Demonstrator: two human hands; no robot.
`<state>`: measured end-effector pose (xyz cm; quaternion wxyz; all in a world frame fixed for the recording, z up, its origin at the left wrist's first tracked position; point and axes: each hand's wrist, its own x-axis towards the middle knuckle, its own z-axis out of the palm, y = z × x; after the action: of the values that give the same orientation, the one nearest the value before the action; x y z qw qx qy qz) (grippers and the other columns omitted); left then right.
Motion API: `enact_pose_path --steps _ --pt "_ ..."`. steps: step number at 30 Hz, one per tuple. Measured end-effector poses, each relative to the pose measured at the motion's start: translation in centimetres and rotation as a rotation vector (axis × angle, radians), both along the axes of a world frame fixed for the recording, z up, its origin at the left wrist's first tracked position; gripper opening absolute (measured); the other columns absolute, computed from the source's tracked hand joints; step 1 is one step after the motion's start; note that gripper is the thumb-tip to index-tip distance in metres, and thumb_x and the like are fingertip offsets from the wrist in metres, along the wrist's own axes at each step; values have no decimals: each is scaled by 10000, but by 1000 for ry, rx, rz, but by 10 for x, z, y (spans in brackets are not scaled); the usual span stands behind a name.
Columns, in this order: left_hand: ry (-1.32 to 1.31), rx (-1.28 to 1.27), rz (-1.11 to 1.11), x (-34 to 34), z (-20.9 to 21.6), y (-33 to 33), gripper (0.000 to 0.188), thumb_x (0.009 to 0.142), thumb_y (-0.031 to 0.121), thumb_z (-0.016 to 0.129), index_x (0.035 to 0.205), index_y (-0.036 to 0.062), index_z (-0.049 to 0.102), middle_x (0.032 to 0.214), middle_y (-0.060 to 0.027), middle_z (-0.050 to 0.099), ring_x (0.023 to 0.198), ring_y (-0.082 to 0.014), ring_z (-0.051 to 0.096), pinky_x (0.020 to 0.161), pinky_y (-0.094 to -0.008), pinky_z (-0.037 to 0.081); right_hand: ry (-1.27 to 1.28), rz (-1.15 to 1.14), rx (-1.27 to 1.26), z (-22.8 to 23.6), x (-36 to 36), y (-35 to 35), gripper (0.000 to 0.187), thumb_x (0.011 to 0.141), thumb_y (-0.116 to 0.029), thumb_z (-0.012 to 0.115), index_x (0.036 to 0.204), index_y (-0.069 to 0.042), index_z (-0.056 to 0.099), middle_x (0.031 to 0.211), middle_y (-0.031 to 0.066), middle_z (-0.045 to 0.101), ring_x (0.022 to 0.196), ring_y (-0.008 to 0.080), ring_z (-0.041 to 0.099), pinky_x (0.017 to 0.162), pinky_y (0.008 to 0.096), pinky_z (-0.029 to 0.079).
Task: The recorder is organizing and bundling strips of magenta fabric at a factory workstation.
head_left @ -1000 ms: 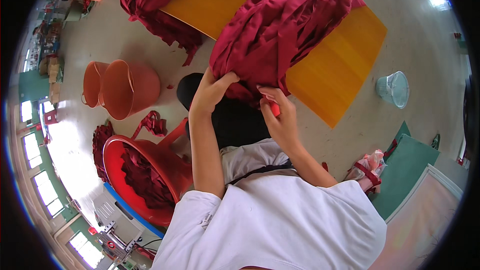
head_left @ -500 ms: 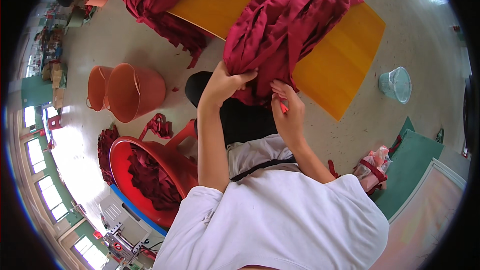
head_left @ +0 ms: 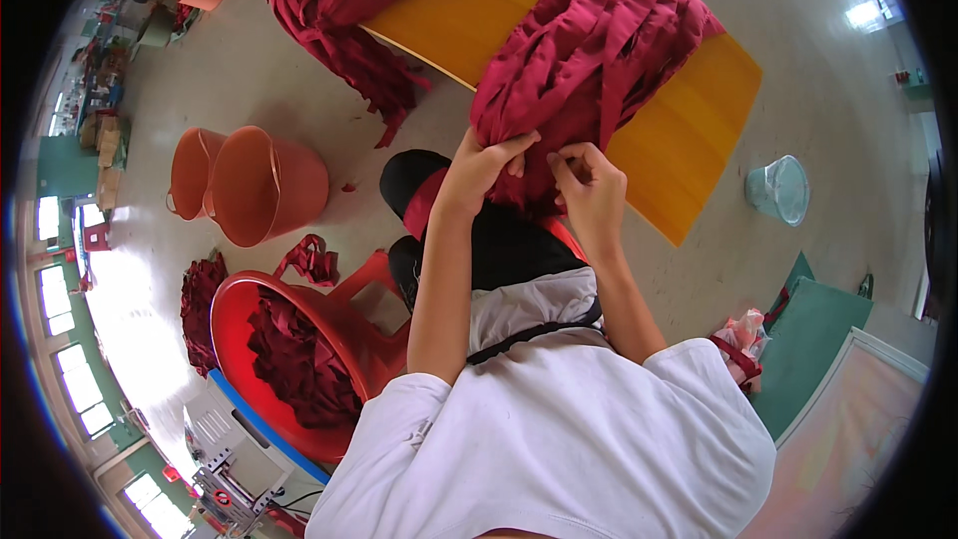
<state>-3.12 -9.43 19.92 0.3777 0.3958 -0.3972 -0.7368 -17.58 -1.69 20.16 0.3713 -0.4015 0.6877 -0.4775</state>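
Dark red satin strips (head_left: 579, 50) lie in a thick bundle over a yellow-orange board (head_left: 664, 155), their near ends hanging over its edge toward my lap. My left hand (head_left: 484, 172) is closed round the hanging ends, thumb on top. Just right of it, my right hand (head_left: 596, 190) has thumb and forefinger pinched together at the edge of the same strips. Whatever sits between those fingertips is too small to make out. A second bundle of red strips (head_left: 344, 25) drapes over the board farther left.
Two orange tubs (head_left: 269, 185) stand on the floor at left. Nearer, a red tub (head_left: 235, 324) holds dark red cloth beside my left arm. A clear bucket (head_left: 776, 190) stands at right, with a plastic bag (head_left: 740, 344) and green board (head_left: 813, 339) nearer me.
My right hand has risen to the strips and its fingertips have drawn together. My left hand keeps its hold. The whole view has shifted slightly.
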Motion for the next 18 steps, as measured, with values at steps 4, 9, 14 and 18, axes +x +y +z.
enact_pose_path --steps 4,9,14,18 --pt "-160 -10 21 5 0 -3 157 811 156 776 813 70 645 619 8 548 569 -99 513 559 -270 395 -300 -7 -172 -2 1 -2 103 907 -97 699 879 -9 653 728 21 655 562 91 636 495 204 436" --pt "-288 71 -194 15 11 -5 240 766 139 810 929 86 641 686 21 558 611 -89 510 570 -272 378 -548 88 -128 5 -3 -2 99 943 -120 659 956 -21 656 836 10 668 659 95 671 558 192 460" --pt "-200 -49 74 2 23 7 279 780 138 777 1003 40 641 748 -26 626 741 -189 646 768 -305 500 -325 -36 -142 5 -5 25 95 929 -45 629 1005 1 661 850 21 669 708 107 670 600 214 490" --pt "120 128 42 12 5 -3 324 751 68 777 1038 12 636 765 -64 654 765 -238 683 845 -338 519 103 -142 -142 -8 -20 55 111 913 -38 646 1009 14 666 865 49 667 726 115 655 647 231 502"
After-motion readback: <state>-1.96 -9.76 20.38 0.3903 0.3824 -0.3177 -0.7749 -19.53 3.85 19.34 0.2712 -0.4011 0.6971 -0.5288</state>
